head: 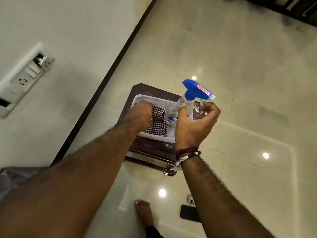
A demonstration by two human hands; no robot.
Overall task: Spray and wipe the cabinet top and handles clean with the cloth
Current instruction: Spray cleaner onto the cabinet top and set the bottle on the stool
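Observation:
A small dark brown cabinet [151, 90] stands against the wall, seen from above. On its top sits a white plastic tray [154, 137]. My left hand [141, 115] reaches into the tray and grips a dark checked cloth [158, 124]. My right hand [193, 124] holds a clear spray bottle [184, 103] by its neck, lifted above the tray; its blue spray head [195, 90] points right, with a finger by the trigger. The cabinet's handles are hidden from this angle.
A glossy cream tiled floor [240, 83] spreads to the right. A white switch and socket panel [29, 74] is on the wall at left. A black phone [188, 213] and a small white object [191, 200] lie on the floor by my bare foot [144, 212].

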